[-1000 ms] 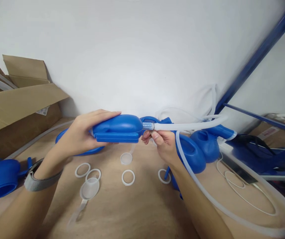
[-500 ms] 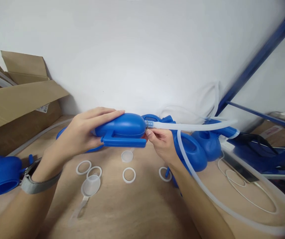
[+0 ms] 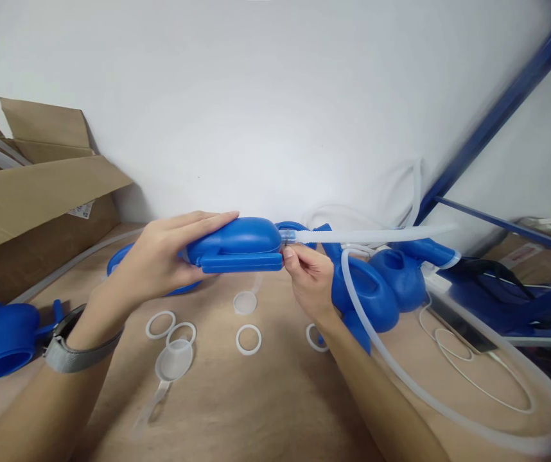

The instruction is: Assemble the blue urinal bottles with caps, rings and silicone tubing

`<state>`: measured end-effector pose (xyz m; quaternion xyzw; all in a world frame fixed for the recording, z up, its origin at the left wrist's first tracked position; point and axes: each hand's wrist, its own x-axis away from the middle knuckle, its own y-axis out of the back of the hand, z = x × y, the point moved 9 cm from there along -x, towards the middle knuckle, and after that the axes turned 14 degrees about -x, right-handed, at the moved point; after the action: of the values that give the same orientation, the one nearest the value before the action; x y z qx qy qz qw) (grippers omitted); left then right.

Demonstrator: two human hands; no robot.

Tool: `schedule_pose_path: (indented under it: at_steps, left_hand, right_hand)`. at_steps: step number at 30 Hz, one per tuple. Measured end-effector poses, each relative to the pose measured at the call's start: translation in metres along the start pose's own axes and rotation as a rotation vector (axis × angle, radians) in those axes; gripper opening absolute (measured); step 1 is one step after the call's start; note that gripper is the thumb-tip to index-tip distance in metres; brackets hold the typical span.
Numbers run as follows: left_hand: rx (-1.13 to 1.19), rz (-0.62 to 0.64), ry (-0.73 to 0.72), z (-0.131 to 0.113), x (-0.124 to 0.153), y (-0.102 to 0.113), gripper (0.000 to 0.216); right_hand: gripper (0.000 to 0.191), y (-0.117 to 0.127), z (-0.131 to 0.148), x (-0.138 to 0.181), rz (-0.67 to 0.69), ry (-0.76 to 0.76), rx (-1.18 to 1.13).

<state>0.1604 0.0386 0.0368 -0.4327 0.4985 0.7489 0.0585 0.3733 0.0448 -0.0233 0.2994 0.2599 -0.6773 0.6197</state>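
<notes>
My left hand [image 3: 172,250] wraps around a blue plastic bottle [image 3: 246,234] with a side handle, held level above the table. A translucent hose [image 3: 367,236] leaves the bottle's right end through a clear connector [image 3: 288,237]. Just under that joint, my right hand [image 3: 310,276] is closed in a pinch on a thin metal clamp [image 3: 285,242], mostly hidden by the fingertips. Below lie several white rings [image 3: 248,339] and translucent caps with straps, one cap [image 3: 174,360] overlapping a ring.
More blue bottles [image 3: 372,295] crowd the right side, near a phone [image 3: 463,324] with a white cable. At far left are a blue funnel-shaped part [image 3: 3,340] and an open cardboard box [image 3: 44,186]. A blue metal frame [image 3: 497,115] slants up at right.
The bottle has turned slightly, so its handle sits higher and closer to its body. My right hand has shifted a little left and stays at the hose joint.
</notes>
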Motion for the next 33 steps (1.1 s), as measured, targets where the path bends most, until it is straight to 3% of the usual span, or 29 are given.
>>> schedule_pose_path:
  at_steps: [13, 24, 33]
  left_hand:
    - [0.026, 0.001, 0.008, 0.003, 0.001, -0.005, 0.057]
    - [0.047, 0.025, 0.043, 0.009, 0.002, -0.01, 0.055]
    - [0.073, 0.063, 0.092, 0.012, 0.0, -0.01, 0.06]
  right_hand:
    - [0.05, -0.004, -0.007, -0.006, 0.2, -0.114, -0.041]
    - [0.055, -0.004, -0.011, -0.006, 0.13, -0.12, -0.104]
    - [0.044, -0.002, -0.008, -0.002, 0.123, -0.047, -0.101]
